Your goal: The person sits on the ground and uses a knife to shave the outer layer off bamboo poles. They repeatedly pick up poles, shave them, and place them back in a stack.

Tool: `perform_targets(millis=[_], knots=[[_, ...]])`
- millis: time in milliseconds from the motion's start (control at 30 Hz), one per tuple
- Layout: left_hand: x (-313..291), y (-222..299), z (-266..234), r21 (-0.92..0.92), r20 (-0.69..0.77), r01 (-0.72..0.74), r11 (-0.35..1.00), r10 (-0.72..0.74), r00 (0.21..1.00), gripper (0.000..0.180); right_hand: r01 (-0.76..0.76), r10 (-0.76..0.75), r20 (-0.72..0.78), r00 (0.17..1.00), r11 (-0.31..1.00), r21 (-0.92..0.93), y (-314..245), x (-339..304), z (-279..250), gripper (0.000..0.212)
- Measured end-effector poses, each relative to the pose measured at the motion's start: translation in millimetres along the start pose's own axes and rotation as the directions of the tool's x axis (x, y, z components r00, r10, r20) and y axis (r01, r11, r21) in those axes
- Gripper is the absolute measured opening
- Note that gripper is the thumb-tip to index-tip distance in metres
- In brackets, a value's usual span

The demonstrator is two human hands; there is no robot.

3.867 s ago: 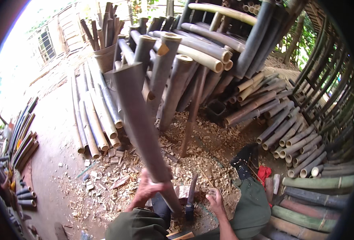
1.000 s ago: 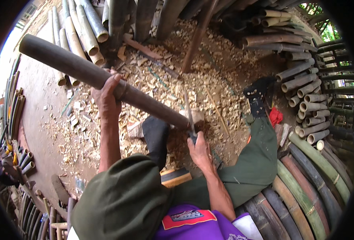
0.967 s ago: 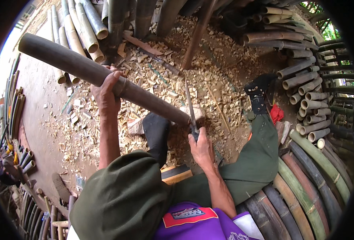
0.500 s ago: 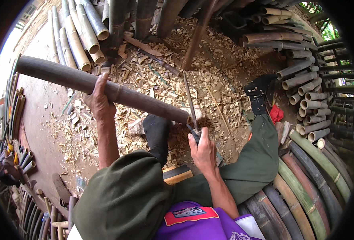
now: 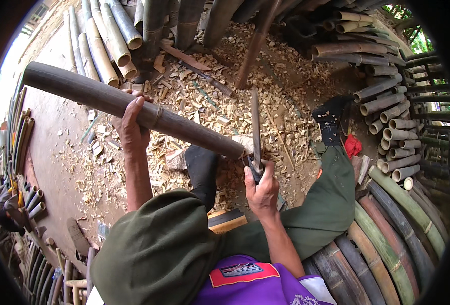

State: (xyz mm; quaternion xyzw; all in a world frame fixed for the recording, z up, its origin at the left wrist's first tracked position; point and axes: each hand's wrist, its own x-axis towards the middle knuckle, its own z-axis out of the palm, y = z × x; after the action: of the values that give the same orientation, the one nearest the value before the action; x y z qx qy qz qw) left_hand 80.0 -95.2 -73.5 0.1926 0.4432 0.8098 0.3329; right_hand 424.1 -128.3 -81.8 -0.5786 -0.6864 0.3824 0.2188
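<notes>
Pale chips (image 5: 212, 120) littered the brown floor (image 5: 57, 147) of a bamboo-filled work area, where a person in dark green cloth trousers (image 5: 329, 188) and a purple top (image 5: 286, 294) held a long, dark brown bamboo tube (image 5: 187, 131) aslant above the debris. The left hand (image 5: 133, 124) gripped the tube near its middle, the thumb lying over the top and the other fingers wrapped behind it. One end reached toward the upper left; the other sloped down beside the right hand (image 5: 263, 190), near a pale, rough block (image 5: 176, 160). Closed around a dark handle, the right hand held a knife with a narrow, straight grey-brown blade (image 5: 256, 127) pointing away from the person, just beside the tube's lower end. Whether blade and bamboo touched could not be told. Between the forearms stood a foot in a black covering (image 5: 202, 168). Farther off, a second knife with a broad reddish-brown blade and a long dark handle (image 5: 215, 85) lay among the chips. Cut yellowish-brown bamboo poles (image 5: 116, 43) lined the upper left, while short grey-brown bamboo tubes (image 5: 385, 103) were stacked at right, near a crumpled piece of bright red material (image 5: 352, 146)
</notes>
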Motion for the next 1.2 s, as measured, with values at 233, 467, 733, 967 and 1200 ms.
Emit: perform_targets(millis=[233,467,733,967,1200], knots=[[-7,16,6,0.046,-0.325,-0.031,0.998,0.044,0.945,0.045,-0.21,0.265,0.209,0.941,0.944,-0.254,11,7,5,0.034],[-1,4,4,0.241,-0.362,-0.065,0.968,0.152,0.92,0.038,0.115,-0.116,-0.071,0.991,0.993,-0.025,0,2,7,0.03],[-3,11,0,0.153,-0.21,-0.012,0.988,0.044,0.977,0.036,-0.062,0.097,0.17,0.981,0.978,-0.2,-19,15,-10,0.032],[-5,14,8,0.033,-0.011,-0.037,0.999,0.038,0.999,0.052,-0.175,0.255,0.167,0.952,0.905,-0.388,33,20,23,0.031],[-7,17,0,0.041,0.054,-0.061,0.997,0.059,0.997,0.052,0.056,-0.056,-0.016,0.998,0.998,-0.019,-40,3,-25,0.029]])
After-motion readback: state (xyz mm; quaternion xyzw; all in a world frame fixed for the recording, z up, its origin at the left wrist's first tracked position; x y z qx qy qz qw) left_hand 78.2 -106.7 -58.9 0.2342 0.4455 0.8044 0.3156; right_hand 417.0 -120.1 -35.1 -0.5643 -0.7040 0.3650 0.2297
